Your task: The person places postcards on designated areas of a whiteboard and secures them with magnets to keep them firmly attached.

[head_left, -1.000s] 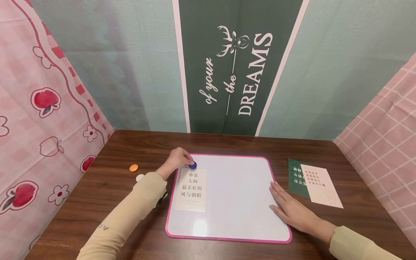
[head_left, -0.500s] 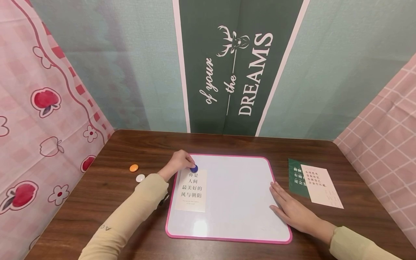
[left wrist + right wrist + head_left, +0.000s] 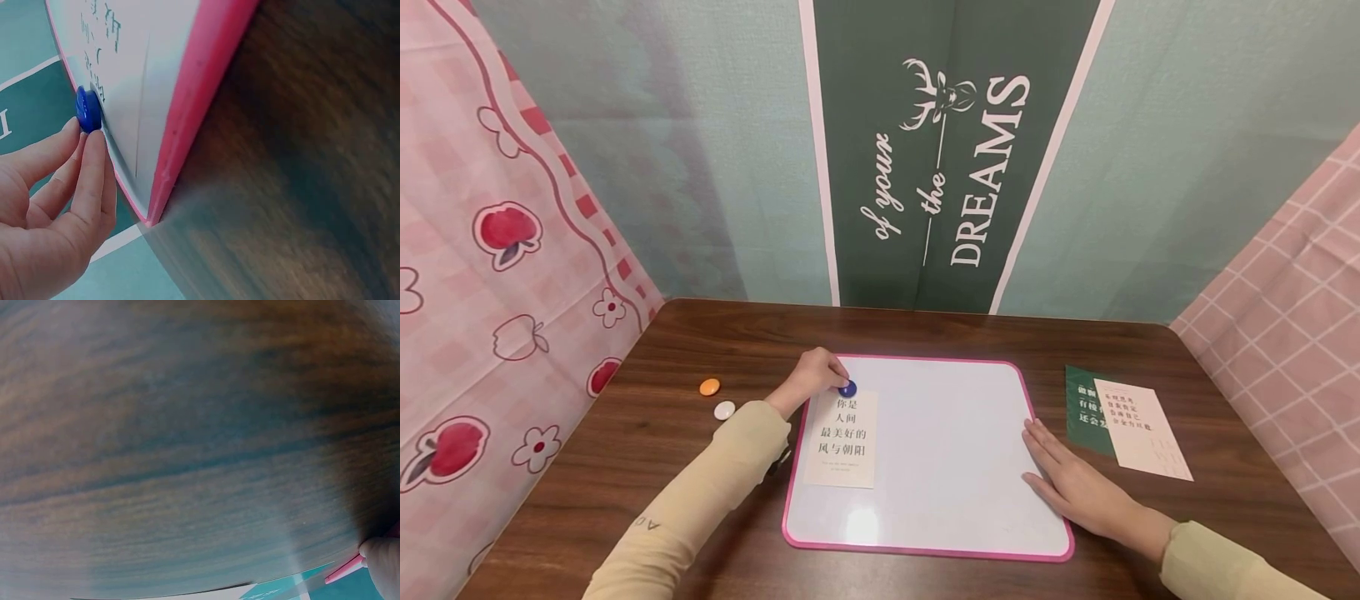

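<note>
In the head view a whiteboard point(image 3: 955, 467) with a pink frame lies on the wooden table. A cream card point(image 3: 841, 467) printed with Chinese characters lies along its left side. My left hand point(image 3: 811, 379) pinches a round blue magnet point(image 3: 847, 388) at the card's top edge. Close up in the left wrist view, thumb and fingertips hold the blue magnet point(image 3: 89, 110) by its rim, against the board's face. Over the board's right edge, my right hand point(image 3: 1071, 487) rests with its fingers straight. Only a bit of that hand point(image 3: 382, 565) shows in the right wrist view.
Left of the board lie an orange magnet point(image 3: 709, 387) and a white magnet point(image 3: 724, 410). To the right, a pale card point(image 3: 1142, 429) overlaps a green card point(image 3: 1086, 417). Behind the table point(image 3: 737, 329) hangs a green cloth point(image 3: 880, 275); pink cloths hang at both sides.
My left hand has shifted slightly down and right with the blue magnet, onto the card's top edge. The white magnet has come fully into sight. My right hand stays in place.
</note>
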Action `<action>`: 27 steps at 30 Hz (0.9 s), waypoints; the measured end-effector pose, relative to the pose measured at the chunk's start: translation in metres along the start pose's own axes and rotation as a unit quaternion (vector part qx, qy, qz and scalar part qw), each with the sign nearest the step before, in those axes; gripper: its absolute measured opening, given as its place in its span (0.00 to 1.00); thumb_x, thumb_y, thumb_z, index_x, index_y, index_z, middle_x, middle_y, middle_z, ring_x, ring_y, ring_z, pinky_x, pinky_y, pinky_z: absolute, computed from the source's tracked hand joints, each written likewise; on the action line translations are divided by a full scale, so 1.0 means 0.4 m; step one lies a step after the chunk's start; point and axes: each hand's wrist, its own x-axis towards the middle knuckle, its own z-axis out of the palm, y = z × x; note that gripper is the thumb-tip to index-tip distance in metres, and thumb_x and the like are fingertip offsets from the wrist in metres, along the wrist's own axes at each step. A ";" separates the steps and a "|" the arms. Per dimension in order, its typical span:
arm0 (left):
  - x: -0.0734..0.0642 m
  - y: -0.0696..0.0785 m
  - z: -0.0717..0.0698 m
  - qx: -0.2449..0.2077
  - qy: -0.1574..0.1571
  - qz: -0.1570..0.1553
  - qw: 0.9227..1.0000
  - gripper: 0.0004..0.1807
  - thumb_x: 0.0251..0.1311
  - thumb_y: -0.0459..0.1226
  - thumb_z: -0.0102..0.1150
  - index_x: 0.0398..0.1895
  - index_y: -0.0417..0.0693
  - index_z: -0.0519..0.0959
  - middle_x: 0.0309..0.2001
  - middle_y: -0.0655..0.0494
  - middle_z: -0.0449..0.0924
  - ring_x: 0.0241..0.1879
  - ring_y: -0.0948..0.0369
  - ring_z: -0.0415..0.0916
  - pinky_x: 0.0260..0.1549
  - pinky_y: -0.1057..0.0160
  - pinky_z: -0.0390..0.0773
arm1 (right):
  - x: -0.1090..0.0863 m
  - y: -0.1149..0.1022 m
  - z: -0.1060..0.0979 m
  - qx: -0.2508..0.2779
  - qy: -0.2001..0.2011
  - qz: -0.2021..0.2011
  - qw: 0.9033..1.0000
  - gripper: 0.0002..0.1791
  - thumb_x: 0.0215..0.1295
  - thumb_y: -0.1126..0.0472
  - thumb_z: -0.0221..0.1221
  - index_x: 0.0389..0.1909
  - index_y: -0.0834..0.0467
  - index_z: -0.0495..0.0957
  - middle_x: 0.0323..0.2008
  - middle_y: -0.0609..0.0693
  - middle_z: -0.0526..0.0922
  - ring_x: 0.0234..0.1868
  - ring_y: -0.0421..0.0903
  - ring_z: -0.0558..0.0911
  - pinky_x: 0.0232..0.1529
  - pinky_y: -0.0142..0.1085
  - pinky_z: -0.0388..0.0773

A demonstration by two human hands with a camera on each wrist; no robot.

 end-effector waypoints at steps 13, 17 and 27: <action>-0.024 -0.026 -0.019 0.034 -0.032 0.064 0.997 0.13 0.64 0.32 0.64 0.48 0.33 0.83 0.47 0.40 0.85 0.44 0.52 0.80 0.48 0.56 0.83 | 0.003 0.000 -0.001 -0.006 0.005 -0.005 1.000 0.35 0.74 0.50 0.57 0.72 0.69 0.64 0.76 0.66 0.62 0.76 0.61 0.64 0.63 0.07 0.30; -0.041 -0.044 -0.027 0.042 -0.038 0.109 0.992 0.15 0.65 0.32 0.63 0.51 0.32 0.81 0.50 0.38 0.85 0.51 0.47 0.81 0.56 0.50 0.81 | 0.004 -0.002 -0.004 -0.006 0.002 -0.003 1.000 0.36 0.74 0.49 0.57 0.72 0.68 0.64 0.76 0.65 0.63 0.76 0.61 0.64 0.63 0.08 0.32; -0.101 -0.087 -0.049 0.096 -0.045 0.161 0.981 0.19 0.64 0.33 0.65 0.55 0.31 0.79 0.53 0.37 0.83 0.47 0.50 0.79 0.54 0.50 0.81 | 0.006 -0.004 -0.015 -0.030 -0.014 0.015 0.999 0.37 0.73 0.45 0.57 0.73 0.64 0.65 0.76 0.62 0.63 0.75 0.61 0.66 0.68 0.29 0.55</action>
